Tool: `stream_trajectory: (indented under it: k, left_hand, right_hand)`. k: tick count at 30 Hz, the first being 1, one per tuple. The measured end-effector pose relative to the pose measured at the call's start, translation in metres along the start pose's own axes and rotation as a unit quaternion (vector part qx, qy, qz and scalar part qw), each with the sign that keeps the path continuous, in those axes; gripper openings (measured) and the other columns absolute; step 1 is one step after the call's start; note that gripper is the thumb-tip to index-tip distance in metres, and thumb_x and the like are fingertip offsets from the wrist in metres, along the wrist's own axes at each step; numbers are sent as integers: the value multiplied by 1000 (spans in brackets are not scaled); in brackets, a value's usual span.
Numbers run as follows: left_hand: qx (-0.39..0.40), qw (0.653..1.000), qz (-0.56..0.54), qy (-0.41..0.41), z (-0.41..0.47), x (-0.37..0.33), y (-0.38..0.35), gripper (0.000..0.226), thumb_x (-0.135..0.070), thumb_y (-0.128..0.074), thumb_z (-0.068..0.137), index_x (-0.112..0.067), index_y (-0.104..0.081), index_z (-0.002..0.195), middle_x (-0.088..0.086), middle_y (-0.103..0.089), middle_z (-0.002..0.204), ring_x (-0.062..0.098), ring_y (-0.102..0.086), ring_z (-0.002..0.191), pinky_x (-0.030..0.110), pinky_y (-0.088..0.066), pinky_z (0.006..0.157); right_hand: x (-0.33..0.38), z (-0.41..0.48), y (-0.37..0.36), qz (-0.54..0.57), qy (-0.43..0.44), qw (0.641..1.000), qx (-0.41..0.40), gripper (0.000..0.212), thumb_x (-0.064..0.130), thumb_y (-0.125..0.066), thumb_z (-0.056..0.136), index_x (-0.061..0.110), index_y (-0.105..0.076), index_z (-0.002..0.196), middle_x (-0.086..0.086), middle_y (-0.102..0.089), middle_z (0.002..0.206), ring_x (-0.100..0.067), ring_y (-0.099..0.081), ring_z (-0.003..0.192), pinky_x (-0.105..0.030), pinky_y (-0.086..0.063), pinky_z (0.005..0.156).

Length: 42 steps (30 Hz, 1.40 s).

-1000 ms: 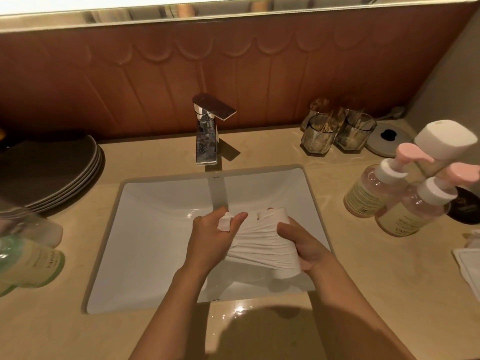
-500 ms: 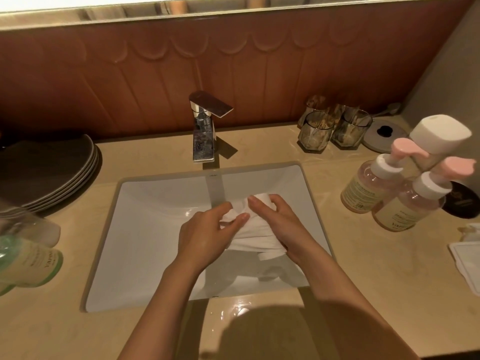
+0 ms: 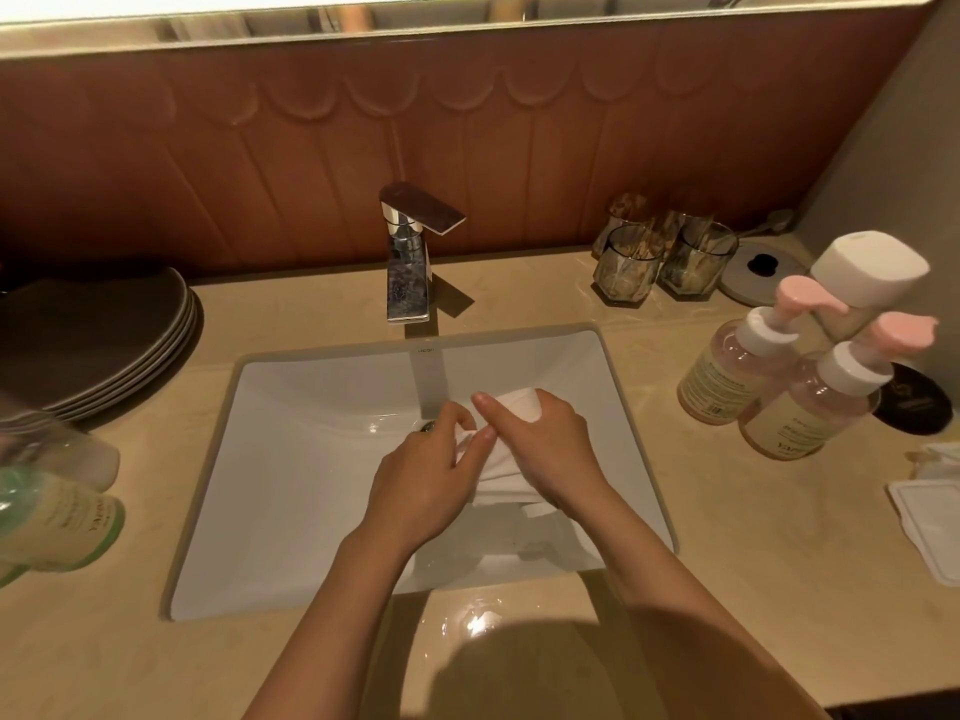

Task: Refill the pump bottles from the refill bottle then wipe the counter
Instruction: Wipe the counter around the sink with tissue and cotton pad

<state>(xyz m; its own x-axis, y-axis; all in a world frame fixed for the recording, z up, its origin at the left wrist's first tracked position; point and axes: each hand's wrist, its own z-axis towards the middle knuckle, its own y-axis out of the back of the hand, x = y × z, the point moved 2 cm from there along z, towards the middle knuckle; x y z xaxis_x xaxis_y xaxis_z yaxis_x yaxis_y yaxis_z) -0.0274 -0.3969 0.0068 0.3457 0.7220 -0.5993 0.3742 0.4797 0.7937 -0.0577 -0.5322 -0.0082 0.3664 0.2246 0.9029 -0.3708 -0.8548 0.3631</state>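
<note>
Over the white sink (image 3: 291, 459) both my hands hold a bunched white cloth (image 3: 501, 475). My left hand (image 3: 421, 480) pinches its left end. My right hand (image 3: 545, 444) grips its upper part, fingers wrapped over it. The cloth's lower folds hang between my wrists. Two pump bottles with pink heads and pinkish liquid, one (image 3: 732, 371) behind the other (image 3: 810, 407), stand on the beige counter (image 3: 727, 563) at the right. A white-capped bottle (image 3: 867, 283) stands behind them. At the left edge a green-tinted bottle (image 3: 52, 517) lies on its side.
A chrome faucet (image 3: 410, 257) stands behind the sink. Grey plates (image 3: 98, 340) are stacked at the left. Two glass tumblers (image 3: 665, 262) sit at the back right beside a round coaster (image 3: 763, 272). A black lid (image 3: 914, 402) and a white packet (image 3: 930, 522) lie at the right.
My hands have drawn closer together and bunched the spread cloth into a tighter bundle, the right hand moving over its top.
</note>
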Motion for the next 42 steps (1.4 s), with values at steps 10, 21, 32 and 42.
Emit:
stream_trajectory:
  k: [10, 21, 32, 42]
  left_hand:
    - [44, 997, -57, -31, -3, -11, -7, 50, -27, -42, 99, -21, -33, 51, 0, -38, 56, 22, -43, 55, 30, -29, 53]
    - [-15, 961, -267, 75, 13, 10, 3, 46, -49, -33, 97, -12, -54, 81, 5, -53, 75, 7, -45, 60, 22, -40, 61]
    - [61, 848, -501, 162, 62, -31, -17, 53, 16, -33, 78, -9, -53, 120, 12, -62, 104, 27, -59, 93, 25, -53, 63]
    - [42, 854, -501, 134, 97, -40, -27, 53, 13, -50, 85, -12, -47, 133, 14, -65, 118, 25, -65, 103, 34, -52, 90]
  right_hand:
    - [-17, 25, 33, -19, -23, 992, -123, 45, 54, -64, 81, 10, -62, 87, -3, -65, 74, -7, -60, 54, -16, -40, 42]
    - [-30, 36, 53, 3, -50, 994, -101, 55, 50, -67, 80, 18, -39, 116, -1, -53, 102, -18, -51, 85, -22, -37, 58]
    - [-22, 96, 83, 87, 5, 977, -195, 52, 5, -62, 82, 11, -39, 128, -5, -51, 116, -20, -50, 100, -27, -39, 78]
    - [-39, 169, 111, 100, -29, 912, -397, 56, 4, -63, 85, 16, -37, 133, -9, -47, 136, -29, -47, 121, -35, -40, 94]
